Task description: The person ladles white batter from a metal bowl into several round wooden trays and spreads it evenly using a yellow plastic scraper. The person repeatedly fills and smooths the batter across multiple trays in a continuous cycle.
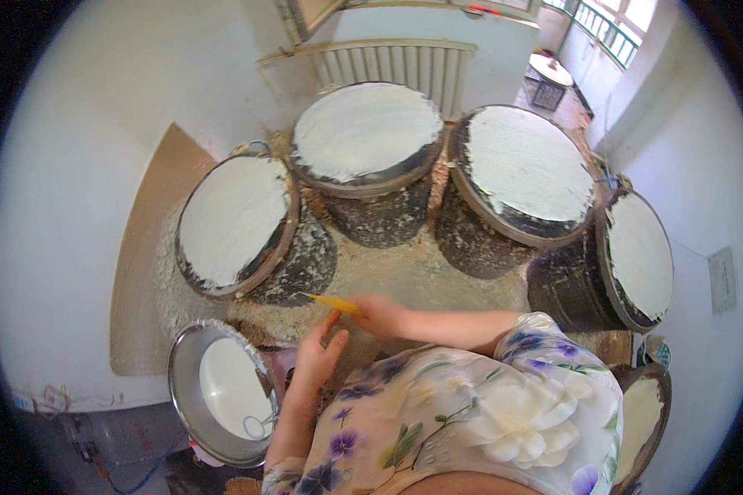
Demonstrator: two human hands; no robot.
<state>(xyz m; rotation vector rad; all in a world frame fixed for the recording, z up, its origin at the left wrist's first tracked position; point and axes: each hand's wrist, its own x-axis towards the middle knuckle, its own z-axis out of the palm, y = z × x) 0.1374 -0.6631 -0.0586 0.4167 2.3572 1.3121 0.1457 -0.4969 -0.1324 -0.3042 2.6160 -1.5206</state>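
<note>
My right hand (381, 314) is closed on a yellow tapered tool (334, 302), which points left; its exact kind is unclear. Just below the tool, my left hand (323, 351) has its fingers apart, its fingertips near the tool; whether they touch cannot be told. In front of me, dark round drums stand in an arc, their tops covered with a white, ragged-edged layer: a left drum (235, 223), a back one (368, 133), a right one (529, 164) and a far right one (639, 258). At lower left is a metal basin (182, 371) of white liquid (234, 387), with a ring-shaped handle at its rim.
A brown board (139, 297) leans on the left wall. Behind the drums is a radiator (396, 68). Another round vessel (641, 421) with a pale top stands at lower right, beside my body. White residue marks the floor (402, 266) between the drums.
</note>
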